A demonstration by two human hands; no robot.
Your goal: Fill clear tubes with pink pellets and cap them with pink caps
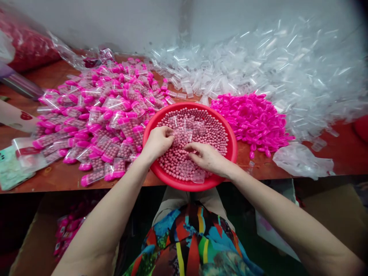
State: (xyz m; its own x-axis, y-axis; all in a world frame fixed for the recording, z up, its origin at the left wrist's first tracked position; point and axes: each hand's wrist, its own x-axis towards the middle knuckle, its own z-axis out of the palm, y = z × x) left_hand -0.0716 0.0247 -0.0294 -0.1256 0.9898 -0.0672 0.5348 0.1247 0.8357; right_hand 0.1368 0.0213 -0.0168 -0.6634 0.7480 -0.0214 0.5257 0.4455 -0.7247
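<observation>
A red plastic basin (234,161) full of small round pink beads (217,134) sits at the table's front edge. Several clear plastic cases (198,177) lie among the beads. Over the basin's left side, my left hand (159,143) has its fingers curled and pinched at a clear case, partly hidden by the fingertips. My right hand (208,156) reaches in from the right, its bent fingers just above the beads. A gap shows between its thumb and fingers, and I see nothing held there.
Bead-filled cases with pink caps (100,119) are heaped at left. Loose pink caps (253,119) lie right of the basin, before a large pile of clear cases (267,65). A crumpled plastic bag (303,159) and a phone (14,166) lie near the front edge.
</observation>
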